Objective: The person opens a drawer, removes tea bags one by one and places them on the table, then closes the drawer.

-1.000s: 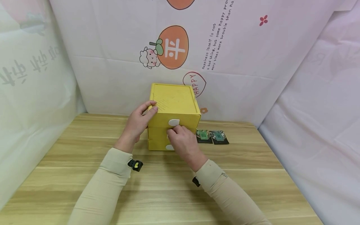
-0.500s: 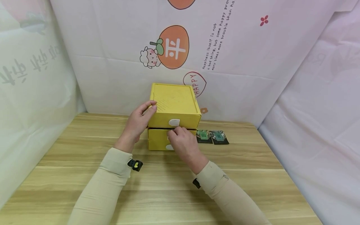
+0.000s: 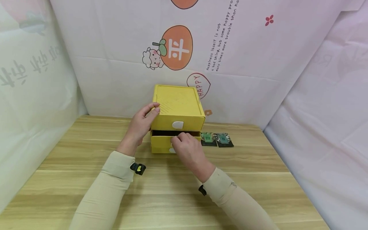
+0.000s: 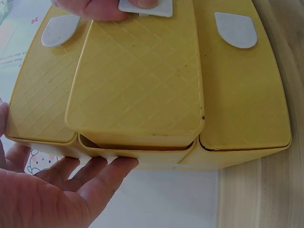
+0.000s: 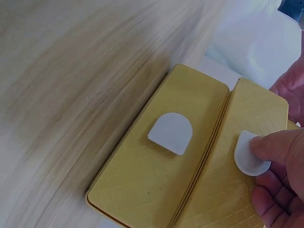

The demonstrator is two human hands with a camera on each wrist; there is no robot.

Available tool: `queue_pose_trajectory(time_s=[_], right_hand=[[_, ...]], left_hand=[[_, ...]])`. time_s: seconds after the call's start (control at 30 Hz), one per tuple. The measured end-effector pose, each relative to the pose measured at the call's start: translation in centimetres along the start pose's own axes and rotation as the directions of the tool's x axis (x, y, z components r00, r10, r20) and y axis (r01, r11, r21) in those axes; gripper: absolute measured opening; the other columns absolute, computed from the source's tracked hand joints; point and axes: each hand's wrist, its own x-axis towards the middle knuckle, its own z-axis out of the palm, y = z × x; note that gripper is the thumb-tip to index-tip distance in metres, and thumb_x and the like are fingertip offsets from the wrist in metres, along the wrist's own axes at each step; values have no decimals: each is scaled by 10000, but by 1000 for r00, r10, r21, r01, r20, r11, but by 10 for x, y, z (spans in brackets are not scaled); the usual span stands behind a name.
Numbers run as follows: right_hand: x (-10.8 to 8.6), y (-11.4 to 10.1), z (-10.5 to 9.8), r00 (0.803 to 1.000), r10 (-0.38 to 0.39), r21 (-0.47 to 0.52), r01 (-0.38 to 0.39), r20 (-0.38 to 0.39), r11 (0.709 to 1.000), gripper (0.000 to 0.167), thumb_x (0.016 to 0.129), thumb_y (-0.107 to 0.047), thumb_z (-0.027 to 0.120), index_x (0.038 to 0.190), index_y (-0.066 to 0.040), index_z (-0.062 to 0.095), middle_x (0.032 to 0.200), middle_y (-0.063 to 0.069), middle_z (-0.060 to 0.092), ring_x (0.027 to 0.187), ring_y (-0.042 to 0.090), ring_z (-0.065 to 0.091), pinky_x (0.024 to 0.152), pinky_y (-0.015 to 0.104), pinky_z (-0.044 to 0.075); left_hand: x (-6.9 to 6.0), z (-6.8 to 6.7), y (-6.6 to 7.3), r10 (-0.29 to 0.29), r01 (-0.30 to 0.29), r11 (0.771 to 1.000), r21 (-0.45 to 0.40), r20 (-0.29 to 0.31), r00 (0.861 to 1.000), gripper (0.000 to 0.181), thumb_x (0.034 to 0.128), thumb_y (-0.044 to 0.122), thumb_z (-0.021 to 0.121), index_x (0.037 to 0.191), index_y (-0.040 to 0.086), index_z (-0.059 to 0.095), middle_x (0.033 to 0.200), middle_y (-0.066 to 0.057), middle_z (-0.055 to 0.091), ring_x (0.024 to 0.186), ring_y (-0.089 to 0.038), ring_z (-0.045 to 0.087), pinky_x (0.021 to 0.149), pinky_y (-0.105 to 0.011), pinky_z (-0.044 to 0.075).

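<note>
A yellow three-drawer box [image 3: 178, 99] stands at the back of the table in the head view. Its middle drawer [image 4: 137, 80] sticks partly out, with a dark gap above its front in the head view. My right hand [image 3: 189, 148] pinches that drawer's white pull tab [image 5: 247, 159] between thumb and curled fingers. My left hand [image 3: 139, 126] steadies the box at its upper left edge. In the left wrist view its extended fingers [image 4: 111, 178] lie against the box's side. The top drawer [image 4: 42, 85] and bottom drawer [image 5: 147, 166] are closed. What the middle drawer holds is hidden.
Two small dark cards or packets, one with a green patch [image 3: 208, 139] and one with a teal patch [image 3: 225, 140], lie right of the box on the wooden table [image 3: 161, 198]. White printed sheeting [image 3: 115, 80] rises behind and at both sides.
The middle drawer has slid out toward me, and the dark gap above it has widened. My right hand has come slightly nearer with the tab. My left hand has stayed in place.
</note>
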Motion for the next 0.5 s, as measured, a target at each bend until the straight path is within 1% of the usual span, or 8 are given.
queue_pose_trajectory(time_s=[0.13,0.2,0.5], right_hand=[[-2,-3,-5,1000,2,8,-3,30,1000,50,957,-73,761,962,-62,712,878,101,680,743,222,643,640,318,584],[-3,-4,-7,1000,-4,12,3,29,1000,52,954,-70,764,959,-56,714,874,102,681,739,221,643,637,316,582],[-8,-7,-9,999,-38,0,38,-36,999,66,957,-52,749,915,-74,703,826,78,659,714,218,635,618,309,571]], left_hand=[[-1,-1,1,2,-2,1000,1,7,1000,548,1031,573,572,1495,280,566,1555,9,517,1326,-255,519,1001,-539,490],[-1,-1,1,4,-4,1000,-3,10,1000,551,1032,571,572,1498,276,563,1565,9,508,1346,-260,514,1020,-566,487],[-2,0,1,-4,4,1000,-1,15,1000,551,1032,583,563,1497,288,560,1557,3,517,1377,-258,498,1066,-635,450]])
